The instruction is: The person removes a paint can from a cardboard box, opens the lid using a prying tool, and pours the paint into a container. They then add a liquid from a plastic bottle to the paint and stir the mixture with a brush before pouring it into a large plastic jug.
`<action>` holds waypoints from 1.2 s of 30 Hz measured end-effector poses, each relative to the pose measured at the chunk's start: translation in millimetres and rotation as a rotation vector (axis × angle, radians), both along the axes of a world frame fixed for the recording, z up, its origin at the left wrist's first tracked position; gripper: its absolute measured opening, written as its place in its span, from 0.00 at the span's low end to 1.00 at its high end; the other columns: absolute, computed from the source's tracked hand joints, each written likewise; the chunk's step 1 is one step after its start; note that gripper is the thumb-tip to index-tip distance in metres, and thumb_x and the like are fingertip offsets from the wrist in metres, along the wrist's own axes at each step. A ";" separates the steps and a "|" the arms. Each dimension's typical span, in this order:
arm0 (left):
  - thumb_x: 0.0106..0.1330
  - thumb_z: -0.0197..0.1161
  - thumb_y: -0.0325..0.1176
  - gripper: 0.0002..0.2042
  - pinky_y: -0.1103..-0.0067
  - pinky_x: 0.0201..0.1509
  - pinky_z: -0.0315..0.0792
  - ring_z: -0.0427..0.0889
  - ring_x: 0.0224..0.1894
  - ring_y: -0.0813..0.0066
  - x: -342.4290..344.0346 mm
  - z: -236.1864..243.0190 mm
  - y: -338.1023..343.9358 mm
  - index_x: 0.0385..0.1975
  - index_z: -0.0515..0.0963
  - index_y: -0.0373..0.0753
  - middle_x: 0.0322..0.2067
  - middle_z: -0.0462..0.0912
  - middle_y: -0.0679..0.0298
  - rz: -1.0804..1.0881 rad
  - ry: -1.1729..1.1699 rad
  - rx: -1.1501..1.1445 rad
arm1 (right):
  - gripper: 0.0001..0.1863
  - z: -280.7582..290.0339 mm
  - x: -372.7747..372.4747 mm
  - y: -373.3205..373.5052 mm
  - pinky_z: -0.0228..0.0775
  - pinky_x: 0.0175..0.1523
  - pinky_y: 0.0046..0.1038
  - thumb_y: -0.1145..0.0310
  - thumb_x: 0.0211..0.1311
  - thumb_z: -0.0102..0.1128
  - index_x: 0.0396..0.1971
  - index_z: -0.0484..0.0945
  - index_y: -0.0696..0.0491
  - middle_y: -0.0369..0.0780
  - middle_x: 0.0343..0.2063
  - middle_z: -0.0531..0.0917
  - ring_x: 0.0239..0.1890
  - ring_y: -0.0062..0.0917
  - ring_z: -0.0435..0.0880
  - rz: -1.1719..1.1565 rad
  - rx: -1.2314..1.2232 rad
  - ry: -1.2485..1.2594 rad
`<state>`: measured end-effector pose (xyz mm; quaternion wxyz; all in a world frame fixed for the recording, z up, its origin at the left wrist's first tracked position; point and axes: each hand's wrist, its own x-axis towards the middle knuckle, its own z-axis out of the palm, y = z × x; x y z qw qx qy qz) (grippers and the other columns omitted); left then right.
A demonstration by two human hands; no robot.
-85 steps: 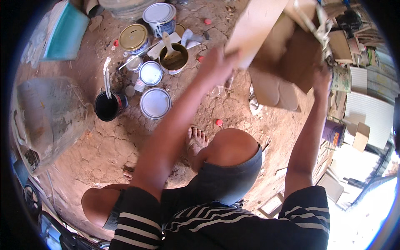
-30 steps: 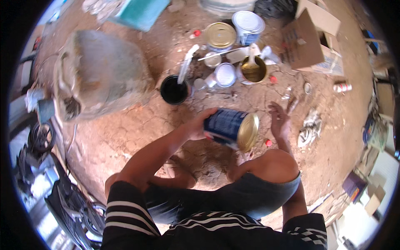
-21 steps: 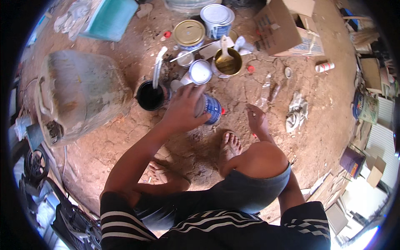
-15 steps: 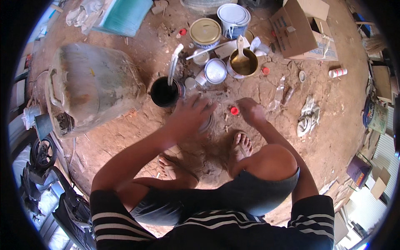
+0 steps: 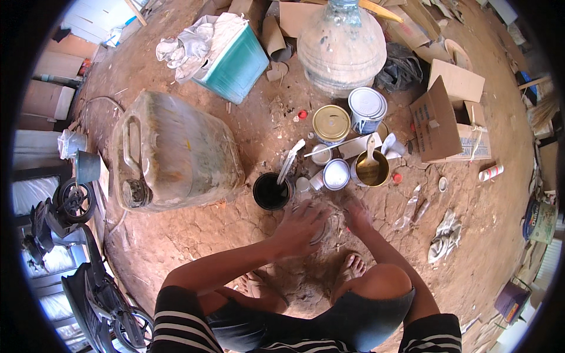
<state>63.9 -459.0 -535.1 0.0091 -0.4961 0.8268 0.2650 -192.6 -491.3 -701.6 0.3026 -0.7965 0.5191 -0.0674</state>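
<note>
My left hand (image 5: 303,228), fingers apart and slightly blurred, reaches over a round, shallow thing (image 5: 319,236) on the dirt floor, mostly hidden beneath it. Close to its right, my right hand (image 5: 358,217) is low over the ground with blurred fingertips; whether it holds anything cannot be seen. Just beyond my left hand is a black can (image 5: 272,191) of dark liquid with a whitish-handled tool (image 5: 291,160) leaning in it. Beside it stand a white-topped tin (image 5: 336,175) and an open tin (image 5: 376,178) of golden-brown liquid with a brush (image 5: 370,152) in it.
A large dirty jerrycan (image 5: 182,153) stands at left. Farther back are a teal bin (image 5: 238,70), a big water bottle (image 5: 341,50), lidded tins (image 5: 331,122) and cardboard boxes (image 5: 438,120). A rag (image 5: 445,235) and a small white-and-red tube (image 5: 491,172) lie at right.
The view has tilted up, so the scene sits lower. My right hand has moved left, closer to my left hand, over the spot where a red cap lay. My left hand stays near the round thing.
</note>
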 end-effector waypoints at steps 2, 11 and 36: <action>0.56 0.70 0.57 0.48 0.40 0.67 0.59 0.58 0.72 0.44 -10.4 -8.9 -11.9 0.75 0.56 0.44 0.69 0.63 0.53 -0.076 -0.026 -0.083 | 0.23 4.2 -21.3 1.2 0.73 0.50 0.50 0.71 0.57 0.65 0.54 0.74 0.52 0.53 0.44 0.81 0.48 0.53 0.79 -0.061 -0.024 -0.085; 0.57 0.66 0.64 0.53 0.37 0.71 0.49 0.52 0.76 0.47 -47.9 -55.0 -30.8 0.79 0.48 0.48 0.78 0.51 0.57 -0.098 -0.060 0.002 | 0.13 35.7 -70.4 24.3 0.74 0.40 0.52 0.66 0.67 0.59 0.47 0.73 0.54 0.56 0.30 0.82 0.35 0.59 0.81 -0.446 0.264 -0.145; 0.67 0.56 0.53 0.27 0.58 0.69 0.58 0.71 0.63 0.59 -73.9 -66.0 -40.5 0.56 0.78 0.39 0.61 0.77 0.56 0.262 0.005 -0.091 | 0.21 47.3 -37.3 -442.1 0.72 0.64 0.40 0.63 0.68 0.52 0.54 0.81 0.58 0.53 0.52 0.83 0.56 0.49 0.82 -0.167 -0.466 0.145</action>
